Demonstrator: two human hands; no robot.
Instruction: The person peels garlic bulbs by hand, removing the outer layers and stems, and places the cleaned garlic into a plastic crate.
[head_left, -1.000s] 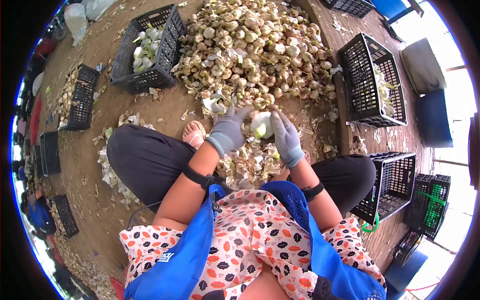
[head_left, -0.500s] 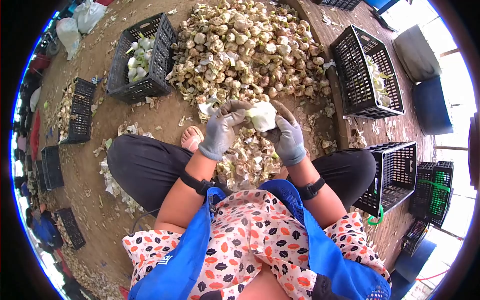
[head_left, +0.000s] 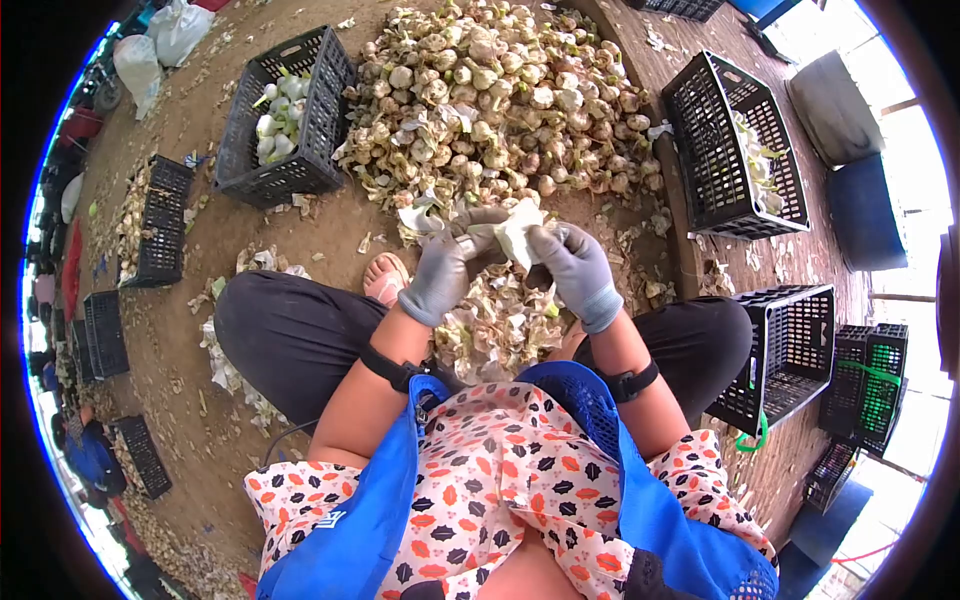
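Observation:
A white garlic bulb [head_left: 516, 236] is between my two gloved hands, over the near edge of the garlic heap. My left hand [head_left: 443, 268] grips it from the left, at its pale stem side, with closed fingers. On the other side my right hand [head_left: 577, 268] pinches a white flap of the garlic's skin between thumb and fingers. Part of the bulb is hidden behind the flap and the fingers. Beneath both hands lies a pile of loose garlic peelings [head_left: 497, 325].
Beyond my hands rises a large heap of unpeeled garlic [head_left: 500, 95]. A black crate with white bulbs [head_left: 325, 110] stands to its left, and another crate [head_left: 705, 190] holds pale garlic pieces on the right. A third crate [head_left: 765, 350] is beside my right knee.
My right hand has shifted slightly right and down, with a flap of skin now drawn out from the bulb. My left hand still grips the garlic in about the same place.

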